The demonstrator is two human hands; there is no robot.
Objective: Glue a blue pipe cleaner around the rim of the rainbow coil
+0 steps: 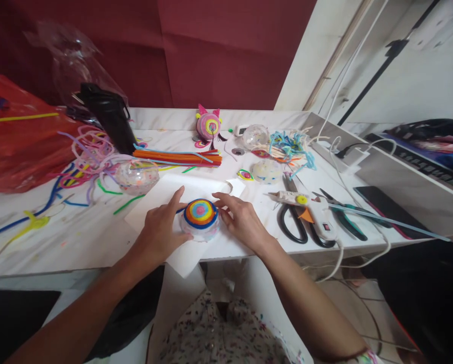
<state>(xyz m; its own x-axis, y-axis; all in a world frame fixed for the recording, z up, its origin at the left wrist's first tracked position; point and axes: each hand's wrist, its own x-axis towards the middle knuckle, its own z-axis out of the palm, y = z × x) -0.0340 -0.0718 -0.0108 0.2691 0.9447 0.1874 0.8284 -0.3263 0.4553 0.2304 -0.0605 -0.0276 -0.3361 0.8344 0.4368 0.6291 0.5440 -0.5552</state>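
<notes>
A clear plastic dome [200, 234] rests in front of me on white paper. Its top is covered by a coil of pipe cleaners [200, 211] in rings of pink, light blue, yellow and orange, with dark blue outermost. My left hand [161, 228] grips the dome from the left, thumb low on its near side and index finger raised. From the right, my right hand [243, 220] holds its side, with bent fingertips against the blue outer ring. The far fingertips of both hands are partly hidden.
Right of the paper lie a hot glue gun [317, 217], scissors [292, 222], pliers [347, 217] and a phone [389, 210]. Behind are bundled orange pipe cleaners [181, 156], clear domes [137, 177], a pink eared ball [208, 125] and a black bottle [110, 119]. A red bag [17, 141] stands left.
</notes>
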